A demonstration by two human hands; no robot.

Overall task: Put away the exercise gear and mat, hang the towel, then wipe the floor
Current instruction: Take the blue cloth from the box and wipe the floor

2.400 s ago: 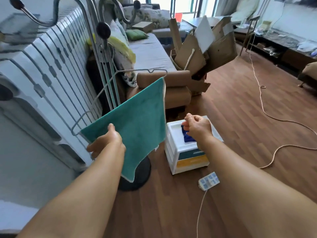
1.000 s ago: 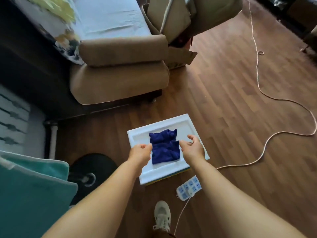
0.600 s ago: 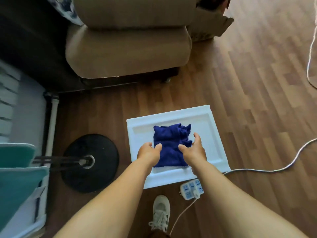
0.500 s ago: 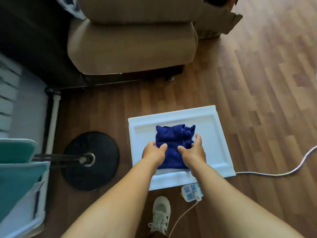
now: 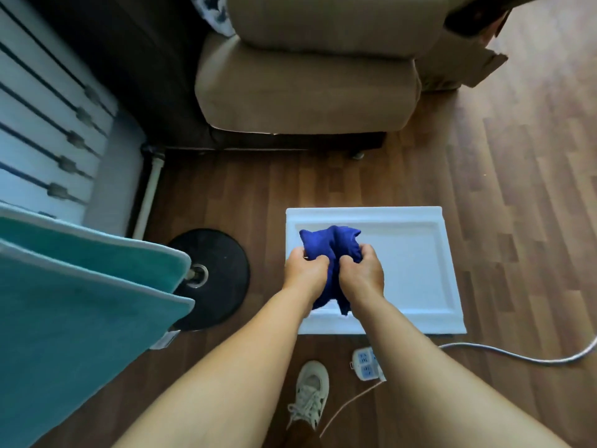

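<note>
A: Head view, nearest first: a pale shoe (image 5: 308,394) on the floor (image 5: 517,221), and a white power strip (image 5: 366,368) just beside it with its cord running off to the right.

B: How far along is the job, as far as you can judge?

A: At the left a teal towel (image 5: 80,302) is draped over a stand with a round black base (image 5: 210,279), so the hanging step looks done. No mat or exercise gear shows here, so I cannot tell whether those are put away. Wiping the floor seems only to be starting.

B: And the hands?

A: Both arms reach forward and down, close together. The left hand (image 5: 305,274) and the right hand (image 5: 361,274) are side by side with fingers curled, each gripping the bunched blue cloth (image 5: 329,245). The cloth bulges up beyond the knuckles and a tail hangs below the wrists.

B: Where is the cloth?

A: Held over the left half of a white tray-like lid (image 5: 420,270). It looks gathered up off it, though contact under the hands is hidden.

B: Beyond that?

A: A tan sofa arm (image 5: 307,85), a white radiator (image 5: 48,124) at the left, and a cardboard box (image 5: 468,59) at the top right.
</note>
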